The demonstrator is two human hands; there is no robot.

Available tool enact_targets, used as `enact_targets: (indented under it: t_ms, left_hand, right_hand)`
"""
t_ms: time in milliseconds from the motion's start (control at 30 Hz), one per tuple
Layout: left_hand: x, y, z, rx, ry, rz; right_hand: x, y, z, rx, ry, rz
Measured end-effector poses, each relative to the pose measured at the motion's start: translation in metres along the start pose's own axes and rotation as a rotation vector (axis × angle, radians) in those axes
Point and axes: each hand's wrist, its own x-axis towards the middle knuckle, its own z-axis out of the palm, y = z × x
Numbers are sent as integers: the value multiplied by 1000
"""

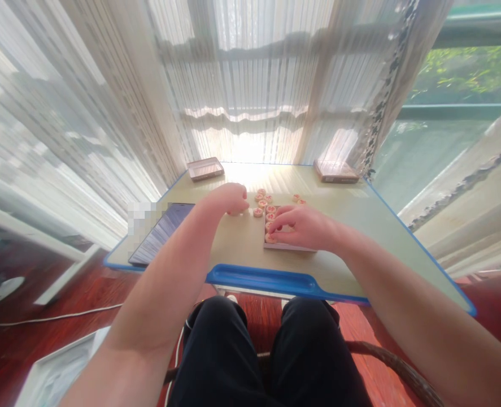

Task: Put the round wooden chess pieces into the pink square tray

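Several round wooden chess pieces [262,201] with red marks lie loose on the pale table [360,226]. A shallow box [290,246] near the middle holds a column of pieces [270,217] along its left side. My right hand [303,226] rests over this box, fingers curled and pressed on the pieces in it. My left hand [229,199] is closed over a piece on the table just left of the loose ones; what it grips is mostly hidden.
A dark tablet [161,233] lies at the table's left. Two flat boxes sit at the far corners, one left [205,168] and one right [335,171]. A blue tray edge [267,280] runs along the near side. Sheer curtains hang behind.
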Motion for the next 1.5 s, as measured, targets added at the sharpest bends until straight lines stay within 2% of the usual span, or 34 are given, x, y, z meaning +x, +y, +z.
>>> enact_targets:
  t_ms: [167,267,367,467,633,933,1133,1400,1500]
  left_hand:
    - [0,2,-1,-94,54,36]
    - [2,3,1,-329,127,146]
    - [3,9,4,-604,144,244]
    - [1,20,6,-777,105,288]
    - [-3,30,9,-947,-54,316]
    - [-2,26,7,-1015,-250,298]
    - [-3,27,5,-1031,-265,295]
    - [-4,29,8,-1037,-284,290]
    - [-5,31,9,-1042,-282,282]
  right_hand:
    - [1,0,-4,-35,166,51]
    - [3,1,-4,-98,254,142]
    - [4,7,-2,-161,330,202]
    - [5,15,1,-200,400,229]
    - [8,24,3,-212,483,247]
    - [8,27,5,-215,522,185]
    - [8,27,4,-250,517,166]
    - [6,28,1,-524,473,13]
    - [6,27,1,-546,465,18]
